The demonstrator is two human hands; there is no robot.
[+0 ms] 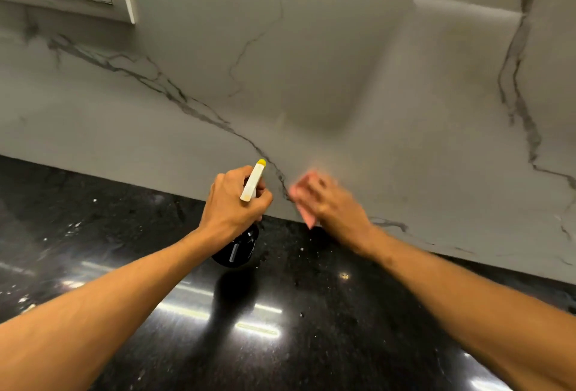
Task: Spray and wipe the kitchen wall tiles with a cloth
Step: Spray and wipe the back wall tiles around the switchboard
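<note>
Cloth (301,203), pink and blurred by motion, lies against the grey, dark-veined wall tile (343,79) under the right hand (330,206). The fingers (311,188) lie extended and slightly spread, pressing it; pink edges show beyond and below the fingertips. Left hand (230,203) fingers curl round the spray bottle (238,249) neck: white trigger head, yellow nozzle past the knuckles, dark body beneath the palm, over the glossy black countertop (311,312).

Glossy black bottle (238,249), white plastic sprayer (253,180); soft pink cloth (304,203) under the fingers; veined marble-look tiles (311,63); polished speckled black counter (124,250)
</note>
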